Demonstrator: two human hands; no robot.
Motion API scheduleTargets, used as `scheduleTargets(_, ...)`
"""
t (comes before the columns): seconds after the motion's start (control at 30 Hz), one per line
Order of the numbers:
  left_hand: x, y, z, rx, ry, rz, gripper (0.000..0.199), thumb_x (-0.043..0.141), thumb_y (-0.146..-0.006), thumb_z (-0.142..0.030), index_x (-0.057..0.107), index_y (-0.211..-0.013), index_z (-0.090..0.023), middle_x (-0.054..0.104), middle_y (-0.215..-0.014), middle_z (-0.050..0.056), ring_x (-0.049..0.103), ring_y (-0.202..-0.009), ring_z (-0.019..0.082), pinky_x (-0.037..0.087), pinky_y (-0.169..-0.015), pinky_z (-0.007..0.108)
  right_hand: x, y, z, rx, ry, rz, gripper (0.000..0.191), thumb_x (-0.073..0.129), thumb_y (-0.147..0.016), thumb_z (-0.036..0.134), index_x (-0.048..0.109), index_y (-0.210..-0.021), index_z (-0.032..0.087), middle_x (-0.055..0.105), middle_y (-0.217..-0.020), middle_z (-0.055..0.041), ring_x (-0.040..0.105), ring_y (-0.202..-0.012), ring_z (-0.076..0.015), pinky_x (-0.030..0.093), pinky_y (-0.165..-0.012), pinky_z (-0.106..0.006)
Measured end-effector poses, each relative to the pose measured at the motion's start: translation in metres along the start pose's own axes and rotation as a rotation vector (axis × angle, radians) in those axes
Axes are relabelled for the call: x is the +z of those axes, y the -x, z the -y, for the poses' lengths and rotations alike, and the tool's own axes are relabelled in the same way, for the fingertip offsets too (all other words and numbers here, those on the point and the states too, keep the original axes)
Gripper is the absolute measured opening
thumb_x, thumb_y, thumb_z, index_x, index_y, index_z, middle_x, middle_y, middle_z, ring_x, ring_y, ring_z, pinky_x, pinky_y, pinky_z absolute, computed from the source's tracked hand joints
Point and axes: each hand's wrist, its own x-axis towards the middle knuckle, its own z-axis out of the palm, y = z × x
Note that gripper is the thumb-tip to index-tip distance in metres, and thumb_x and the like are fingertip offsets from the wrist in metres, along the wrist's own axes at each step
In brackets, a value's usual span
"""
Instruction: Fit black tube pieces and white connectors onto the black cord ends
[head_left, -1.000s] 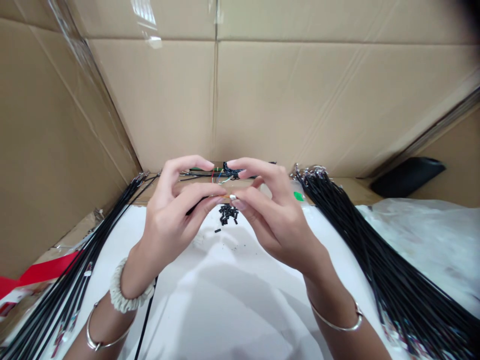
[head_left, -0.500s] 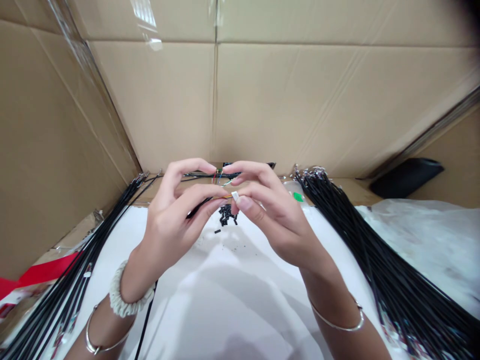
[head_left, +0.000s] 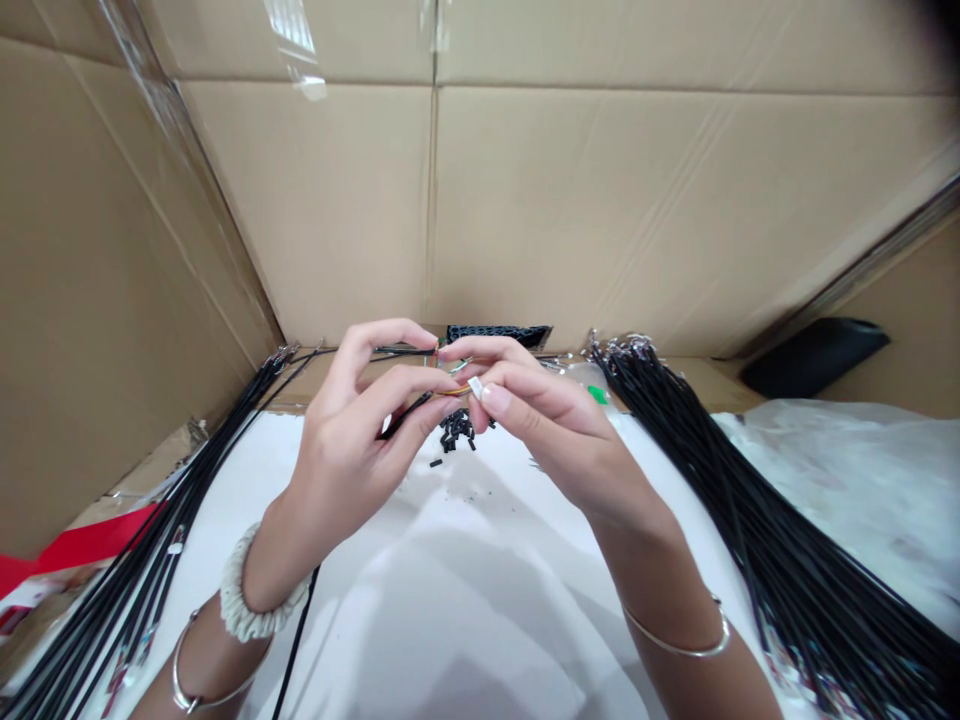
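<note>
Between thumb and index finger, my left hand (head_left: 360,430) pinches the thin coloured wires at the end of a black cable (head_left: 298,630), which hangs down past my wrist. My right hand (head_left: 559,425) holds the small white connector (head_left: 476,387) on those wires with thumb and fingers. Orange and yellow wires (head_left: 451,391) show in the short gap between the hands. Below them, a pile of small black pieces (head_left: 455,428) lies on the white table surface (head_left: 450,600).
Bundles of black cables lie at the left (head_left: 187,480) and right (head_left: 735,500). Cardboard walls (head_left: 525,200) rise behind. A black pouch (head_left: 816,357) and clear plastic sheeting (head_left: 855,490) are at the right, a red strip (head_left: 97,540) at the left.
My right hand has turned slightly and its upper fingers have come down, uncovering more of the black mesh item behind. The connector has shifted slightly right and up, and more wire shows.
</note>
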Motion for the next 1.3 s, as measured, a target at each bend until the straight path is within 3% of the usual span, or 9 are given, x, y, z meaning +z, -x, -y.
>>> scheduleTargets(0.2,0.000,0.001,0.000,0.017,-0.002,-0.030,0.012,0.073,-0.089,-0.012,0.073,-0.095,-0.023,0.064,-0.115,0.006,0.065,-0.089,0.014,0.051,-0.050,0.018,-0.004,0.000,0.002,-0.004,0.060,0.021,0.027,0.057,-0.103,0.035,0.072,-0.083,0.024,0.065,-0.128,-0.0072,0.062,-0.121,-0.0207,0.058,-0.095,-0.038)
scheduleTargets(0.43,0.002,0.002,-0.001,0.026,0.042,-0.010,0.012,0.072,-0.090,-0.010,0.073,-0.093,-0.022,0.064,-0.115,0.008,0.067,-0.092,0.015,0.052,-0.051,0.020,-0.003,-0.004,-0.002,0.034,0.016,-0.215,0.014,0.069,-0.094,0.035,0.073,-0.088,0.023,0.070,-0.121,-0.0072,0.066,-0.116,-0.0206,0.059,-0.082,-0.031)
scheduleTargets(0.57,0.004,0.003,-0.002,0.027,0.071,0.003,0.012,0.072,-0.090,-0.010,0.073,-0.094,-0.022,0.063,-0.115,0.008,0.066,-0.091,0.014,0.052,-0.052,0.019,0.000,-0.003,-0.001,-0.009,0.068,-0.269,0.006,0.071,-0.092,0.028,0.072,-0.089,0.023,0.070,-0.121,-0.0068,0.068,-0.108,-0.0192,0.058,-0.080,-0.032)
scheduleTargets(0.9,0.004,0.003,-0.004,-0.038,0.182,0.014,0.012,0.074,-0.088,-0.012,0.075,-0.091,-0.023,0.064,-0.115,0.007,0.066,-0.101,0.016,0.056,-0.054,0.017,0.000,-0.004,-0.003,-0.106,0.121,-0.296,0.004,0.070,-0.092,0.024,0.074,-0.091,0.024,0.070,-0.117,-0.0072,0.067,-0.112,-0.0212,0.058,-0.078,-0.033)
scheduleTargets(1.03,0.003,0.002,-0.003,-0.066,0.216,-0.011,0.009,0.074,-0.089,-0.013,0.074,-0.089,-0.023,0.065,-0.113,0.006,0.067,-0.092,0.014,0.050,-0.049,0.016,0.003,-0.004,-0.004,-0.127,0.176,-0.313,0.005,0.069,-0.093,0.024,0.072,-0.089,0.023,0.069,-0.119,-0.0081,0.068,-0.107,-0.0210,0.059,-0.078,-0.034)
scheduleTargets(1.2,0.007,0.003,-0.003,-0.146,0.266,-0.112,0.005,0.072,-0.092,-0.016,0.072,-0.093,-0.020,0.061,-0.113,0.005,0.050,-0.054,0.001,0.043,-0.041,0.017,0.014,-0.002,-0.007,-0.172,0.232,-0.347,0.006,0.065,-0.096,0.022,0.070,-0.091,0.023,0.068,-0.122,-0.0083,0.065,-0.108,-0.0206,0.058,-0.082,-0.036)
scheduleTargets(1.3,0.011,0.006,-0.003,-0.155,0.251,-0.183,0.011,0.069,-0.093,-0.013,0.068,-0.100,-0.022,0.059,-0.112,0.004,0.048,-0.054,0.002,0.043,-0.041,0.018,0.020,-0.002,-0.008,-0.197,0.253,-0.380,0.007,0.065,-0.096,0.020,0.069,-0.091,0.023,0.068,-0.121,-0.0087,0.064,-0.111,-0.0214,0.057,-0.083,-0.036)
